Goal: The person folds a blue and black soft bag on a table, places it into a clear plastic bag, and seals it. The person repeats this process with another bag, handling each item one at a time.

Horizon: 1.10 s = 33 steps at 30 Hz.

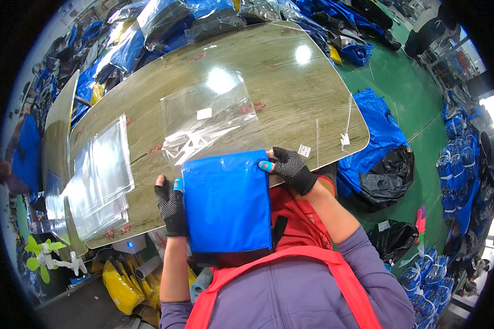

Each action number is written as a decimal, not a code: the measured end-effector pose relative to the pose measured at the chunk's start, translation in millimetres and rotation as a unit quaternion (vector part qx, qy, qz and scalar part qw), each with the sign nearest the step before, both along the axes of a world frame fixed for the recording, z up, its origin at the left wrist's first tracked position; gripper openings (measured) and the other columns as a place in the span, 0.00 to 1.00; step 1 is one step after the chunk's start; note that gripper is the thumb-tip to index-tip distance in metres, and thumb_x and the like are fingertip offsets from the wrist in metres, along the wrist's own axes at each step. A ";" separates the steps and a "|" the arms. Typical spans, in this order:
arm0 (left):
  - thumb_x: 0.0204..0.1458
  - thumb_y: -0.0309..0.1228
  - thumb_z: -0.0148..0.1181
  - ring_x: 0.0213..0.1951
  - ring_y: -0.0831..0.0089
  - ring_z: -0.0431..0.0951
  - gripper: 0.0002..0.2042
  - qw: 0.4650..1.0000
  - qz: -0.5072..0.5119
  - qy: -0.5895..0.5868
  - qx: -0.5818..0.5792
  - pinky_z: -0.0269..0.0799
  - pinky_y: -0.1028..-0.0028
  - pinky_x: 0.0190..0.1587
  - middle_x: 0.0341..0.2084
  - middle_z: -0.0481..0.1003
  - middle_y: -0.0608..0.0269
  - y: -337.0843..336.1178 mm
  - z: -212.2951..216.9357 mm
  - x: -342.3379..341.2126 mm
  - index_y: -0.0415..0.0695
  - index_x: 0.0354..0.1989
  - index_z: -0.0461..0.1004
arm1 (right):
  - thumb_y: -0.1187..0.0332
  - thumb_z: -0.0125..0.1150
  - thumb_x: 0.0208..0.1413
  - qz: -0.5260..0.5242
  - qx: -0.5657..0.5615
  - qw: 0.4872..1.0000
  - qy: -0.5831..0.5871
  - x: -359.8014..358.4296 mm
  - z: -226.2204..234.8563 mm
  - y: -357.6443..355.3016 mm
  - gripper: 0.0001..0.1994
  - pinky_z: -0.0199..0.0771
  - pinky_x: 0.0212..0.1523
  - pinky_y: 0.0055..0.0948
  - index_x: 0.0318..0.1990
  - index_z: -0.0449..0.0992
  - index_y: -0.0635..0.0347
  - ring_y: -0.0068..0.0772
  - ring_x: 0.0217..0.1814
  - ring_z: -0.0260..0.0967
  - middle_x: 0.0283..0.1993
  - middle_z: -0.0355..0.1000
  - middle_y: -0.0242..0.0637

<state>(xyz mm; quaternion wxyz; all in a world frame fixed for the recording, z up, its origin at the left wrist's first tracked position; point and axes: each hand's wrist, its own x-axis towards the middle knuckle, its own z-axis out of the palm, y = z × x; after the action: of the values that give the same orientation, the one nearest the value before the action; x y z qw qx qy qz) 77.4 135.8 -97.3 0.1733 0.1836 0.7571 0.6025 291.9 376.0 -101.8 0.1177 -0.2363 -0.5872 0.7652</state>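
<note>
I hold a folded blue fabric piece [226, 204] flat against the near edge of the wooden table [280, 71]. My left hand [171, 205], in a dark fingerless glove, grips its left edge. My right hand [288, 166], gloved the same way, pinches its top right corner. Just beyond the blue piece lies an open clear plastic bag [206, 123] with a small white label, crumpled at its near end.
A stack of clear plastic bags [99, 181] lies on the table's left end. Small white tags [304, 150] sit near the right edge. Heaps of blue and black bagged goods [376, 148] fill the green floor around. A small green fan [44, 257] stands lower left.
</note>
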 end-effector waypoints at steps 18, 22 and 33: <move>0.49 0.38 0.66 0.41 0.71 0.75 0.26 0.947 -0.184 -0.255 0.064 0.73 0.70 0.43 0.43 0.74 0.57 22.1 -0.7 66.2 0.41 0.54 0.67 | 0.56 0.64 0.54 -0.045 0.035 0.996 -0.062 36.5 15.2 -27.1 0.21 0.75 0.46 0.29 0.48 0.72 0.62 0.28 0.44 0.74 0.41 0.76 0.37; 0.54 0.49 0.60 0.51 0.66 0.73 0.34 0.954 -0.279 -0.112 -0.009 0.66 0.67 0.55 0.51 0.73 0.56 -26.5 -16.8 88.3 0.40 0.64 0.59 | 0.55 0.68 0.49 0.017 -0.121 0.989 -0.088 92.2 0.0 -78.0 0.47 0.48 0.70 0.41 0.71 0.45 0.60 0.40 0.72 0.47 0.70 0.52 0.45; 0.54 0.33 0.53 0.29 0.58 0.76 0.13 0.926 -0.185 0.285 -0.162 0.71 0.64 0.30 0.33 0.75 0.51 23.4 -1.7 65.4 0.43 0.46 0.73 | 0.52 0.64 0.54 -0.076 -0.082 0.992 -0.051 89.7 22.3 -39.8 0.28 0.70 0.47 0.27 0.55 0.68 0.63 0.23 0.45 0.68 0.47 0.72 0.33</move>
<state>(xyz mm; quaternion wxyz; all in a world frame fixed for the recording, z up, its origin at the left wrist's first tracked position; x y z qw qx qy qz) 142.8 159.2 -99.0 0.0857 0.4540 0.8145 0.3509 381.5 336.2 -79.5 0.1260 -0.3279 -0.5079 0.7865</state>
